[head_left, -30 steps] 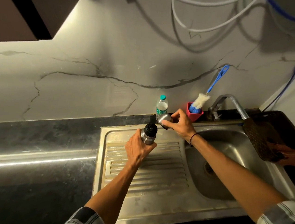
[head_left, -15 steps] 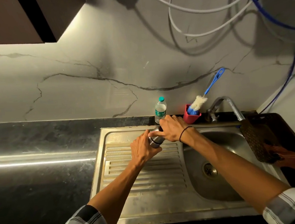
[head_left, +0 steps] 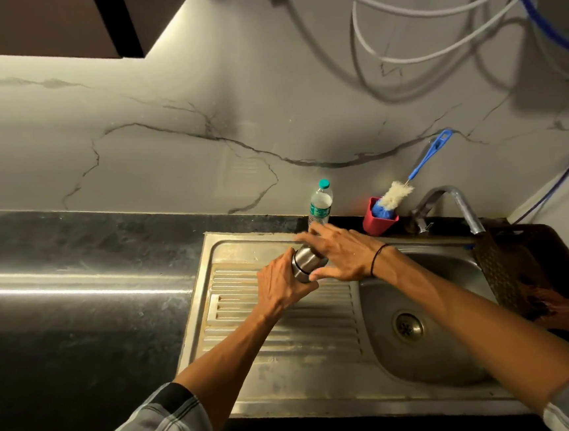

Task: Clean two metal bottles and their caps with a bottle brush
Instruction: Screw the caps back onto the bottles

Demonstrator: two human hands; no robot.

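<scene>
Now both hands hold one metal bottle [head_left: 306, 263] over the sink's [head_left: 288, 352] draining board: left hand [head_left: 282, 284] wraps its body, right hand [head_left: 343, 253] covers its top. Bottle brush [head_left: 398, 193] stands far right.

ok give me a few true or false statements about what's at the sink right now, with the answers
1. The left hand grips the shiny metal bottle. True.
2. The blue-handled white bottle brush lies in the sink basin. False: it stands in the red plastic cup.
3. The right hand is over the bottle's top. True.
4. The clear plastic bottle with a teal cap lies on its side. False: it stands upright.
</scene>
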